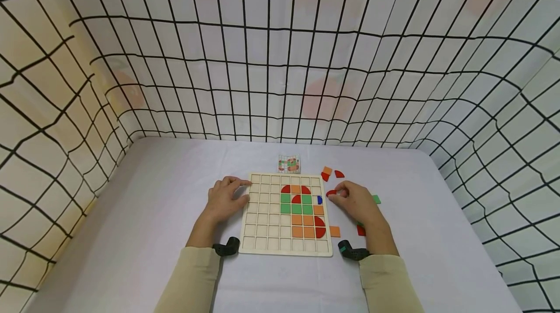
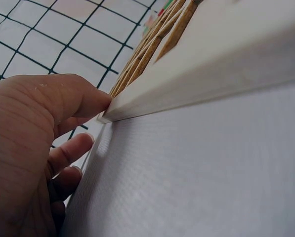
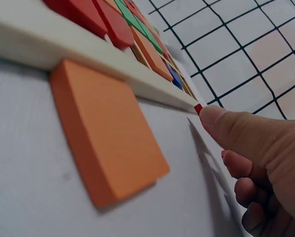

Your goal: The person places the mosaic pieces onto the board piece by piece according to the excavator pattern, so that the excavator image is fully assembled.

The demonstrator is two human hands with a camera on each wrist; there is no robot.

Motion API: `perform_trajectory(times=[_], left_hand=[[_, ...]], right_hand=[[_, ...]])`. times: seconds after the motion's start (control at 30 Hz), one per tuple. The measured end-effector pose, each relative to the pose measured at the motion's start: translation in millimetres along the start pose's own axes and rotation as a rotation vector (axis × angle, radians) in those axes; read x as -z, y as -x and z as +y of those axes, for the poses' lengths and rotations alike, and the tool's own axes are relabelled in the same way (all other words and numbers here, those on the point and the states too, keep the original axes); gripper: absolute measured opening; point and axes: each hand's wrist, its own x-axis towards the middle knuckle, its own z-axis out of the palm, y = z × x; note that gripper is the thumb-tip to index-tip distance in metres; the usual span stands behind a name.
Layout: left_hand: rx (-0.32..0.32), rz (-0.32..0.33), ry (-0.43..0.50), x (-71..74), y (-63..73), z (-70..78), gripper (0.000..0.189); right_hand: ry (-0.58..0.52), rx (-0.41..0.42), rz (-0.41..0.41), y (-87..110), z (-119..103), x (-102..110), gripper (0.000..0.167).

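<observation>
Nearest the camera, the left sleeve (image 1: 188, 279) leads to the left hand (image 1: 224, 200), fingers relaxed, touching the grid board's (image 1: 263, 216) left edge without gripping it. The board's left columns are bare; set tiles (image 1: 296, 209) occupy part of its right side, so the work looks partly done. Beside its right edge, the right hand (image 1: 356, 203) pinches a red piece (image 1: 331, 192); loose tiles (image 1: 334, 232) farther right await placing.

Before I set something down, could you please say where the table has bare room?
The table is bare left of the left hand, right of the loose green piece, and between the sleeves, on the near side of the board. It is crowded by the board's right edge, where the right hand pinches a red piece near other loose pieces.
</observation>
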Motion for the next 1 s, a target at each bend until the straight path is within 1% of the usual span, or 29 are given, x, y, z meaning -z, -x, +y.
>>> perform_trajectory(times=[0.37,0.57,0.8,1.0], left_hand=[[0.004,-0.008,-0.006,0.8,-1.3,0.2,0.04],[0.0,0.008,-0.008,-0.9,-2.1,-1.0,0.04],[0.005,0.002,-0.011,-0.9,-2.2,-0.4,0.039],[0.004,0.001,-0.015,-0.5,-1.7,-0.4,0.039]], right_hand=[[-0.064,0.063,-0.057,2.8,-22.0,-5.9,0.032],[-0.062,0.11,-0.087,6.3,-34.5,-7.7,0.031],[-0.055,0.147,-0.123,10.9,-48.4,-10.2,0.027],[-0.051,0.219,-0.145,14.7,-56.6,-14.2,0.026]])
